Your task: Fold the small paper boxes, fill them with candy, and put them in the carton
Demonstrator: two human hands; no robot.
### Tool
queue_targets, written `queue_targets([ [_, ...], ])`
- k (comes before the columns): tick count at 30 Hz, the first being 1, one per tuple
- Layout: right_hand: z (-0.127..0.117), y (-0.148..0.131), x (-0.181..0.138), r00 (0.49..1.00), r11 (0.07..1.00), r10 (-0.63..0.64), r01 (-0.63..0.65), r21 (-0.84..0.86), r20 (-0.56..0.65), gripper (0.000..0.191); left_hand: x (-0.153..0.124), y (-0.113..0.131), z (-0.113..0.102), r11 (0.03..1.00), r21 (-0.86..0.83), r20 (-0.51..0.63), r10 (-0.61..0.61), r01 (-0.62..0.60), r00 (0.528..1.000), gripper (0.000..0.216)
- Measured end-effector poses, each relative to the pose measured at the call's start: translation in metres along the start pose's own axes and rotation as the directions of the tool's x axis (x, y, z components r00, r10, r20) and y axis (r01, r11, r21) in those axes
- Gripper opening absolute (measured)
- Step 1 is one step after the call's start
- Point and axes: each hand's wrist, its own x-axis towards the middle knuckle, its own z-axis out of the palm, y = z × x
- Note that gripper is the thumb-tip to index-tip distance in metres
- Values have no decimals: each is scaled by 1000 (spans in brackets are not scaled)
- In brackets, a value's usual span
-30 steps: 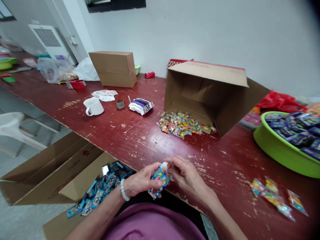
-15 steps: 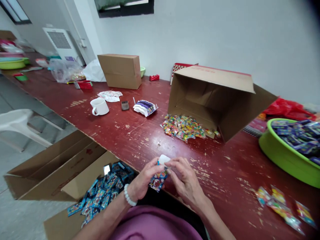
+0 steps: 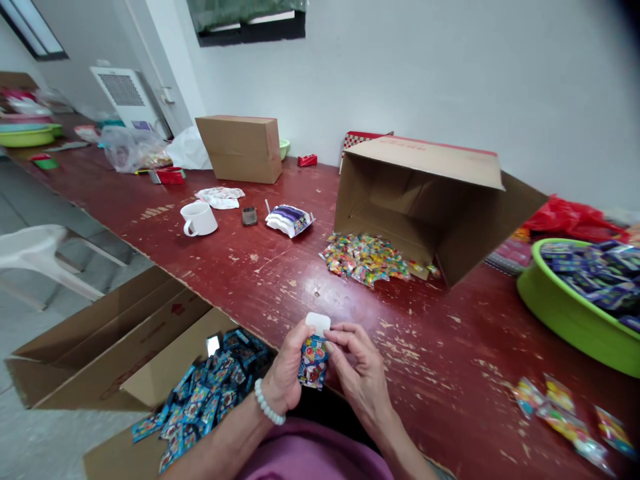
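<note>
My left hand (image 3: 287, 370) and my right hand (image 3: 356, 365) meet at the near edge of the red table (image 3: 280, 267). Between them stands a small blue printed packet (image 3: 313, 360) with a white tab (image 3: 318, 323) sticking out of its top. The left fingers wrap the packet from the left. Thumb and forefinger of the right hand pinch its upper right edge. A white bead bracelet (image 3: 269, 404) circles my left wrist. Just left of the hands, an open cardboard box (image 3: 150, 360) below the table edge holds many like blue packets (image 3: 210, 393).
A cardboard box (image 3: 425, 200) lies on its side, colourful small packets (image 3: 367, 257) spilling from it. A green basin (image 3: 575, 313) of dark blue packets sits at right, several loose packets (image 3: 565, 407) near it. Farther back: white mug (image 3: 199, 219), phone (image 3: 249, 215), closed box (image 3: 240, 148), white chair (image 3: 35, 257).
The packet has turned from tilted to upright between my hands, and the white tab now stands clear above it. The camera has shifted slightly.
</note>
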Motion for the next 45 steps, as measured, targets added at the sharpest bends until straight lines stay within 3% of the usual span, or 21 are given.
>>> queue_targets([
  [4, -5, 2, 8, 993, 992, 70, -79, 95, 90, 11, -3, -1, -4, 990, 137, 31, -36, 31, 999, 29],
  [8, -4, 3, 11, 979, 958, 200, -201, 206, 25, 5, -3, 4, -2, 980, 194, 97, -70, 50, 993, 45],
  [10, -5, 1, 11, 992, 981, 124, -127, 149, 29, 7, -2, 7, -1, 975, 215, 113, -88, 62, 990, 48],
  [12, -8, -3, 11, 994, 998, -13, 6, 65, 105, 9, -2, 9, -2, 962, 263, 120, -103, 69, 987, 45],
  [15, -11, -5, 12, 983, 999, -49, 48, 13, 176, 10, -2, 10, -2, 930, 362, 149, 8, -63, 989, 33],
  [17, -11, -4, 12, 987, 999, 45, -47, 8, 155, 9, -3, 10, -1, 875, 427, 206, 151, -228, 967, 27],
  [19, -10, -1, 13, 979, 991, 131, -132, 1, 155, 10, -4, 10, 0, 841, 455, 244, 196, -291, 950, 29],
  [23, -7, -2, 18, 940, 947, 244, -284, 148, 237, 13, -3, 8, -2, 901, 428, 184, -11, -70, 983, 54],
  [26, -5, -7, 22, 923, 897, 296, -358, 261, 247, 17, 0, 8, -7, 910, 414, 182, -45, -35, 982, 53],
  [30, -3, -11, 20, 974, 986, 116, -137, 99, 196, 12, 2, 9, -12, 942, 336, 86, -19, -11, 996, 39],
  [32, -1, -11, 17, 984, 999, 0, -8, 46, 176, 11, 2, 9, -13, 961, 275, 49, -39, 24, 998, 36],
  [34, 2, -10, 13, 989, 998, -48, 42, 43, 139, 10, 1, 7, -13, 970, 236, 42, -70, 58, 997, 35],
  [36, 5, -8, 10, 994, 998, -6, -2, 69, 111, 10, 0, 6, -13, 970, 238, 55, -61, 46, 997, 34],
  [40, 6, -1, 11, 958, 948, 263, -279, 153, 115, 17, 0, 7, -10, 944, 325, 115, 10, -47, 993, 36],
  [45, 0, 1, 15, 947, 925, 294, -315, 212, 128, 20, 1, 6, -4, 933, 358, 129, -97, 45, 987, 54],
])
